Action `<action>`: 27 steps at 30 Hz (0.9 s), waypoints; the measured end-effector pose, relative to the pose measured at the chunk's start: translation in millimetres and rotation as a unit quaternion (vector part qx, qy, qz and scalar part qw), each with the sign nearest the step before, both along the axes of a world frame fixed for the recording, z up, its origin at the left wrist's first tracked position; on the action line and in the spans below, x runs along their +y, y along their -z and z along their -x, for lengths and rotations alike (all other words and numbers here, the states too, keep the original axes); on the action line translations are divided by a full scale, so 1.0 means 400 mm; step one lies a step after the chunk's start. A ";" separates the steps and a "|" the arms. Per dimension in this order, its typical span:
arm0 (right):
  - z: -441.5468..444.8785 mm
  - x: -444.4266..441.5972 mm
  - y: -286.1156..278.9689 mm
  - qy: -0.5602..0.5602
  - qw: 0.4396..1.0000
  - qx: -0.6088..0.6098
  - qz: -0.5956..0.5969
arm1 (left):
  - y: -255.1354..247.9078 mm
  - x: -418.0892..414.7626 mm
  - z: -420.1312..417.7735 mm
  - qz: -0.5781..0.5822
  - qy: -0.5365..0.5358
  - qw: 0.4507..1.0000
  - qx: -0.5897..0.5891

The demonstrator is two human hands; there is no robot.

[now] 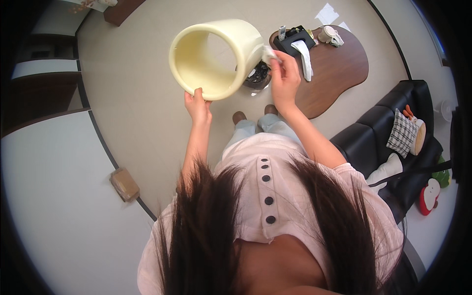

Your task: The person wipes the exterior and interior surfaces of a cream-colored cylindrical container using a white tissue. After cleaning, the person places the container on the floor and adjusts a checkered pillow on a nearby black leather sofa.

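Raised in front of me is a pale yellow, glossy hollow cylinder (247,37), tilted so that I look into its wide round mouth. Floor shows through an opening at its far side. My left hand (198,107) grips the near lower rim, thumb over the edge and fingers beneath. At the cylinder's right side, my right hand (284,75) pinches a crumpled white tissue or wipe (270,54). The tissue is against or very near the outer wall; exact contact is unclear. Partly hidden behind the cylinder, a waste bin with a black liner (257,75) stands on the floor.
Right of my hands stands a kidney-shaped wooden coffee table (339,70). It carries a black tissue box (285,46), a white remote control (282,32) and a cup (326,34). A black sofa (379,121) with cushions is at right. A brown package (125,184) is at left.
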State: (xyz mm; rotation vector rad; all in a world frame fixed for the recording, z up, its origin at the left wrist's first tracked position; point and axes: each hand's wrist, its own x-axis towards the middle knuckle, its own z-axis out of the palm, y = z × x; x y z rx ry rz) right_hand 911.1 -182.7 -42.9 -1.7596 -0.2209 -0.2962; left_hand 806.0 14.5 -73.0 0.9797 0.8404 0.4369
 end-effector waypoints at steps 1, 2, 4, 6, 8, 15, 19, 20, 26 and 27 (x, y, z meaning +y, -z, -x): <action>0.014 0.018 -0.062 -0.048 0.997 -0.056 0.011 | -0.010 -0.010 0.000 -0.018 0.004 1.000 -0.005; 0.034 0.045 -0.098 -0.097 0.989 -0.113 0.020 | -0.016 -0.021 -0.002 -0.042 0.007 0.999 -0.017; 0.065 0.121 -0.087 -0.177 0.981 -0.084 0.010 | -0.028 -0.057 -0.009 -0.088 0.016 0.995 -0.039; 0.046 0.200 -0.015 -0.148 0.973 0.169 -0.052 | -0.036 -0.089 -0.021 -0.143 0.033 0.988 -0.038; -0.004 0.264 0.027 -0.124 0.937 0.292 -0.143 | -0.058 -0.131 -0.033 -0.181 0.048 0.981 -0.051; -0.058 0.275 0.100 -0.311 0.901 0.299 -0.036 | -0.066 -0.104 -0.014 -0.186 0.081 0.976 -0.078; -0.093 0.289 0.151 -0.228 0.874 0.420 0.086 | -0.085 -0.107 -0.015 -0.179 0.110 0.976 -0.058; -0.106 0.295 0.157 -0.183 0.868 0.457 0.057 | -0.090 -0.119 -0.012 -0.190 0.111 0.974 -0.062; -0.103 0.312 0.093 -0.202 0.803 0.483 -0.284 | -0.090 -0.114 -0.025 -0.263 0.110 0.957 -0.049; -0.081 0.304 0.051 -0.248 0.767 0.483 -0.343 | -0.081 -0.092 -0.032 -0.256 0.109 0.960 -0.038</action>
